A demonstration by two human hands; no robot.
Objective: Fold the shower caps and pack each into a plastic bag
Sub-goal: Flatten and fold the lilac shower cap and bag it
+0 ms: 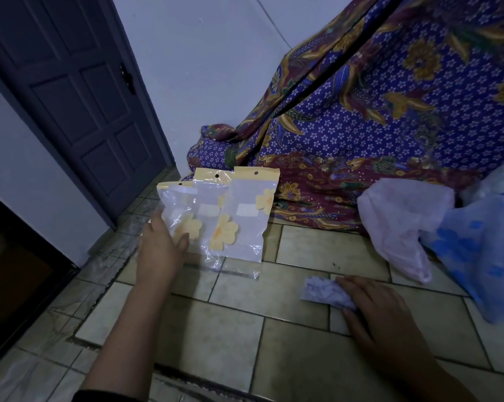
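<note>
dim room: beige tiled floor [288,343], pale walls [204,68], dark panelled door [79,97] left, patterned purple cloth [389,126] draped right.

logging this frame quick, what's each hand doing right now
left hand: pinches the leftmost plastic bag
right hand: on the folded shower cap; grip cannot be told

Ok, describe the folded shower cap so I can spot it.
Start at the batik cloth against the wall, then come down the tiled floor to the right hand. Partly under it lies the folded shower cap: small, flat, pale purple print, unlike the loose pink cap and blue cap heaped further right.
</note>
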